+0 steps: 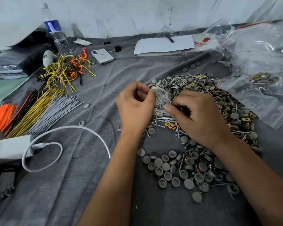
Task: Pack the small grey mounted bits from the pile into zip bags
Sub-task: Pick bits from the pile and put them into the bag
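Small clear plastic zip bag point(162, 99) is being pinched by left hand point(135, 106) and right hand point(198, 116), both clamped on it, directly above pile of grey round caps and screws point(203, 128); right hand is nearer the pile.

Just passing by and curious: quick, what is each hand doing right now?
Left hand: fingers curled, pinching the small zip bag.
Right hand: fingers curled at the same bag; its grip cannot be told.
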A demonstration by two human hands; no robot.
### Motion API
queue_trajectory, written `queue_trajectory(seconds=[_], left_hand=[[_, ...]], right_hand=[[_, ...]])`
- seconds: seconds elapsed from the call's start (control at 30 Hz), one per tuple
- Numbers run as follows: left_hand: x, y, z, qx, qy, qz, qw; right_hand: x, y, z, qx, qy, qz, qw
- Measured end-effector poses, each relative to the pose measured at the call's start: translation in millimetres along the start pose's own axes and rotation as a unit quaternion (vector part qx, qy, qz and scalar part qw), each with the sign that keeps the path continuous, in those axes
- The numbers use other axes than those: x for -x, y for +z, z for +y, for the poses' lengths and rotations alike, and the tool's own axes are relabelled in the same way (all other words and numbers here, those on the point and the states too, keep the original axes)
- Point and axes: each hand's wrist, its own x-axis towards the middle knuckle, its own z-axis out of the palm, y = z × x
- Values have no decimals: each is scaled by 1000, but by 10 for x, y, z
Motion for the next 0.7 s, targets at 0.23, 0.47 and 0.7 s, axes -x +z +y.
queue_trajectory(seconds=[0.23,0.47,0.7], left_hand=[[0,-16,13,3,-6,26,1000],[1,-26,17,-6,-7,30,999],[-32,-44,-14,4,-28,30,999]], right_hand=[[76,132,-37,134,20,-179,974],[66,152,-88,111,8,-184,977],[20,0,-78,-165,5,-169,972]])
